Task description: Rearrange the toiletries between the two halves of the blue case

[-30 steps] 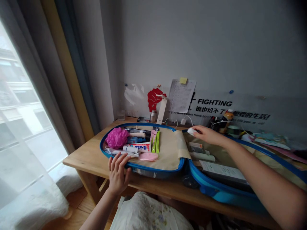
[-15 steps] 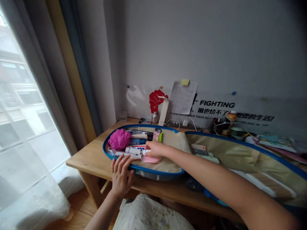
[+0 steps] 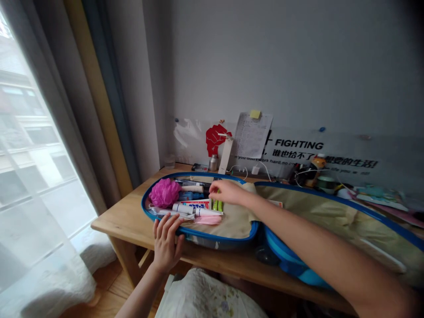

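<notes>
An unzipped suitcase with a blue rim (image 3: 198,233) lies on the wooden desk, one half full of toiletries. My left hand (image 3: 167,243) rests on its near rim with fingers stretched out, holding nothing. My right hand (image 3: 227,192) is over the middle of that half, fingers curled together beside the green tubes (image 3: 217,206); what they grip, if anything, is hidden. Left of it are a magenta bath puff (image 3: 164,193), a red-and-white toothpaste tube (image 3: 198,203) and a blue item (image 3: 191,195). Nearer me lie white tubes (image 3: 208,212) and a pink item (image 3: 208,220).
The suitcase's other half (image 3: 331,212) spreads to the right, partly behind my right arm. Along the wall stand a white lamp-like post (image 3: 226,154), a small metallic bottle (image 3: 213,162) and a white charger (image 3: 255,169). Curtains (image 3: 99,88) hang at the left.
My right hand has left the white tube and moved farther back and slightly right, above the green tubes. The white tube now lies uncovered. My left hand stays on the rim.
</notes>
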Demonstrator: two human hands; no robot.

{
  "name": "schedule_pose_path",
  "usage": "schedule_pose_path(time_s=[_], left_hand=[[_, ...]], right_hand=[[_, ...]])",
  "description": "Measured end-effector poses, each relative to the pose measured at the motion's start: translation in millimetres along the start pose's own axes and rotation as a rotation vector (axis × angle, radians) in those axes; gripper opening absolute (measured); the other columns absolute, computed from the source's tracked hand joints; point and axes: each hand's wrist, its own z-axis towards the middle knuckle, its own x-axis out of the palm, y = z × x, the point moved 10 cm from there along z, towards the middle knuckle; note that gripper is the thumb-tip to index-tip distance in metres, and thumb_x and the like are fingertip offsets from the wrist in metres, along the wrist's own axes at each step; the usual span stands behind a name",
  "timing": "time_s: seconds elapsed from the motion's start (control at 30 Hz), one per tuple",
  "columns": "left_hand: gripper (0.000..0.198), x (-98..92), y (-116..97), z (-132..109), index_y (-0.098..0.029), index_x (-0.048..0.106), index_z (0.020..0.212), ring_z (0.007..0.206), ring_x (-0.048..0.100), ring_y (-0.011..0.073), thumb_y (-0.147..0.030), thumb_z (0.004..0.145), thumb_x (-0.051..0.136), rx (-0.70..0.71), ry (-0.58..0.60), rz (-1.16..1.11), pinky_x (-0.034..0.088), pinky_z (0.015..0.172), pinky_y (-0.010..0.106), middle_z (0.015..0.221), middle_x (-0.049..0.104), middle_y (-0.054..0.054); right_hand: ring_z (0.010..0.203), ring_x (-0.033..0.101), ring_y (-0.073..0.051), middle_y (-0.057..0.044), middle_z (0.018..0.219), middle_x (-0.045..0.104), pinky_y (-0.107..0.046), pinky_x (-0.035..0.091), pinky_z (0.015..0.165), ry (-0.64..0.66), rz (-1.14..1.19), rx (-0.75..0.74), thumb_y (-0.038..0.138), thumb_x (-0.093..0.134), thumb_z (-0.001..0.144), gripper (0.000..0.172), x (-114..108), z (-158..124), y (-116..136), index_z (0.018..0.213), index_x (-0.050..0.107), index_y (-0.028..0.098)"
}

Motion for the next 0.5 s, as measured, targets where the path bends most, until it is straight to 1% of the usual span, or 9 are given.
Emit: schedule_pose_path(time_s=[0.1, 0.13, 0.17, 0.2, 0.27, 0.37, 0.43, 0.5], left_hand=[[0.037, -0.4, -0.9, 0.5, -0.021, 0.057, 0.130, 0.135, 0.046, 0.0253, -0.025, 0.095, 0.045, 0.003, -0.002, -0.002, 0.020, 0.121, 0.045, 0.127, 0.065, 0.010], [0.037, -0.6, -1.3, 0.7, -0.021, 0.057, 0.130, 0.136, 0.045, 0.0252, -0.025, 0.096, 0.045, 0.005, -0.003, -0.005, 0.020, 0.121, 0.045, 0.127, 0.065, 0.010], [0.037, -1.0, -1.6, 1.0, -0.021, 0.056, 0.130, 0.136, 0.045, 0.0250, -0.025, 0.096, 0.045, 0.007, -0.005, -0.008, 0.019, 0.121, 0.045, 0.127, 0.066, 0.011], [0.037, -1.3, -1.7, 1.1, -0.021, 0.056, 0.131, 0.136, 0.045, 0.0249, -0.025, 0.096, 0.045, 0.007, -0.007, -0.011, 0.019, 0.122, 0.045, 0.126, 0.066, 0.011], [0.038, -1.5, -1.3, 1.2, -0.021, 0.056, 0.131, 0.137, 0.045, 0.0250, -0.025, 0.095, 0.046, 0.004, -0.009, -0.011, 0.019, 0.122, 0.045, 0.126, 0.066, 0.010], [0.037, -1.6, -0.7, 1.0, -0.021, 0.057, 0.130, 0.136, 0.045, 0.0252, -0.025, 0.095, 0.046, 0.003, -0.010, -0.007, 0.019, 0.121, 0.045, 0.126, 0.066, 0.010], [0.037, -1.5, -0.8, 1.1, -0.021, 0.056, 0.130, 0.136, 0.045, 0.0251, -0.025, 0.095, 0.046, 0.003, -0.009, -0.006, 0.019, 0.122, 0.045, 0.126, 0.066, 0.010], [0.037, -1.8, -1.7, 1.6, -0.021, 0.056, 0.131, 0.137, 0.045, 0.0251, -0.024, 0.095, 0.045, 0.007, -0.010, -0.006, 0.018, 0.122, 0.045, 0.126, 0.065, 0.010]], right_hand=[[0.092, 0.066, -0.018, -0.005, 0.102, 0.073, -0.029, 0.048, 0.082, -0.073, 0.010, 0.050, 0.031, 0.055, 0.088, 0.023, -49.6, -28.4, -35.6, 0.104, 0.068, 0.020], [0.091, 0.066, -0.019, -0.006, 0.101, 0.073, -0.030, 0.048, 0.082, -0.082, 0.010, 0.069, 0.033, 0.055, 0.087, 0.025, -61.1, -41.0, -50.0, 0.103, 0.068, 0.020], [0.090, 0.066, -0.019, -0.006, 0.098, 0.073, -0.031, 0.049, 0.082, -0.071, 0.013, 0.087, 0.034, 0.055, 0.085, 0.026, -67.9, -54.4, -65.2, 0.102, 0.068, 0.020], [0.088, 0.067, -0.020, -0.006, 0.096, 0.073, -0.032, 0.050, 0.081, -0.040, 0.019, 0.109, 0.036, 0.056, 0.083, 0.026, -69.7, -68.3, -81.2, 0.100, 0.068, 0.020], [0.092, 0.068, -0.022, -0.007, 0.099, 0.073, -0.033, 0.051, 0.084, 0.093, 0.024, 0.171, 0.039, 0.058, 0.077, 0.030, -58.6, -97.5, -114.7, 0.100, 0.069, 0.022], [0.112, 0.064, -0.028, -0.011, 0.121, 0.069, -0.036, 0.048, 0.098, 0.271, -0.061, 0.289, 0.044, 0.062, 0.068, 0.049, -33.9, -142.2, -161.6, 0.111, 0.068, 0.021], [0.119, 0.061, -0.033, -0.016, 0.128, 0.065, -0.039, 0.047, 0.102, 0.327, -0.106, 0.352, 0.045, 0.062, 0.063, 0.064, -22.2, -167.7, -185.1, 0.120, 0.066, 0.016], [0.121, 0.061, -0.034, -0.018, 0.131, 0.064, -0.039, 0.048, 0.102, 0.327, -0.141, 0.387, 0.043, 0.061, 0.060, 0.073, -16.6, -187.1, -201.9, 0.127, 0.064, 0.014]])
